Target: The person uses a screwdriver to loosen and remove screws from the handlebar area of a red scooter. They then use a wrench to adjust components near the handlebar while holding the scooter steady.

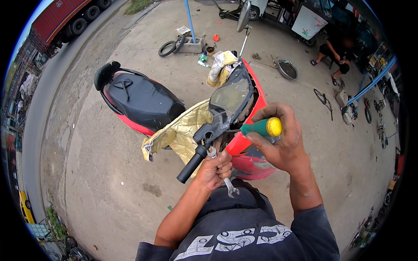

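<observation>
My right hand (285, 141) is closed around the green handle of a screwdriver (256, 128) with a yellow end. Its shaft points left, into the front of a red motor scooter (141, 101). In my left hand (213, 171) is a double-ended wrench (231, 188), its ends sticking out above and below my fingers. The left thumb and fingertips also touch the edge of a red body panel (238, 145). Just left of that hand is the black handlebar grip (191, 165). The screwdriver's tip is hidden among the front parts.
A gold quilted cover (185, 135) hangs between the seat and handlebar. The mirror (244, 17) rises at the far side. Tyres (167, 48) lie by a concrete block (192, 45); a basin (288, 69) is farther right. A seated person (339, 54) is at the far right. A truck (56, 26) stands on the road.
</observation>
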`<action>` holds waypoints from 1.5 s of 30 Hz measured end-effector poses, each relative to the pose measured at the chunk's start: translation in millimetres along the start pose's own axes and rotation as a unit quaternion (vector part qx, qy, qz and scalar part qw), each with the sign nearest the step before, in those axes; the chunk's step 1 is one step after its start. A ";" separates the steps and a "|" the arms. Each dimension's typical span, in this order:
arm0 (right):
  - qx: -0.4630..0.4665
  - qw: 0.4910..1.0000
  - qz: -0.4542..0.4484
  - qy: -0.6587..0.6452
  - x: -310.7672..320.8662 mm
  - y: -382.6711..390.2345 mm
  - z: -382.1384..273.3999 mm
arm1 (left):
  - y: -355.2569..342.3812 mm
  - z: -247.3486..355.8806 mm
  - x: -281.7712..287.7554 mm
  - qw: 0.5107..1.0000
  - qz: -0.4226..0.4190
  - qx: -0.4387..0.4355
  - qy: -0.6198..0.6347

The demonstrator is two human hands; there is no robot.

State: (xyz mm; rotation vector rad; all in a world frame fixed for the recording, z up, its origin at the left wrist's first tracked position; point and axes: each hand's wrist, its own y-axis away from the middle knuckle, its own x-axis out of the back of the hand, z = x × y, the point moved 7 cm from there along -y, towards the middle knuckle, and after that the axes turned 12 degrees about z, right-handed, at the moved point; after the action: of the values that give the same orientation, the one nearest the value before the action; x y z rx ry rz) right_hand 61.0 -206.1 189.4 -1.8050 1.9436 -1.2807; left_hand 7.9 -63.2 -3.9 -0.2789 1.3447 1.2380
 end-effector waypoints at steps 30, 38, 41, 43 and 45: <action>-0.069 0.997 0.021 0.013 -2.5 5.8 -1.5 | -4.8 -3.5 6.1 0.999 0.020 0.029 0.032; -0.129 0.984 0.048 -0.110 -2.5 8.0 13.1 | -4.6 -2.6 2.6 0.999 0.017 0.031 0.032; -0.103 0.994 0.040 0.018 0.4 5.4 6.1 | -5.0 -3.0 6.0 0.999 0.021 0.031 0.033; -0.097 0.995 0.037 0.001 -0.2 5.7 10.3 | -3.3 -0.9 2.7 0.999 0.023 0.029 0.028; -0.101 0.993 0.035 -0.046 -1.4 7.1 15.0 | -4.8 -2.3 5.1 0.999 0.017 0.033 0.031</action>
State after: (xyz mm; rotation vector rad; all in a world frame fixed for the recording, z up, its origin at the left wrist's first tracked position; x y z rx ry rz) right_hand 66.1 -212.4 174.9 -1.8300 2.1303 -0.9919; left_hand 9.1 -64.3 -11.1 -0.2502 1.4472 1.2195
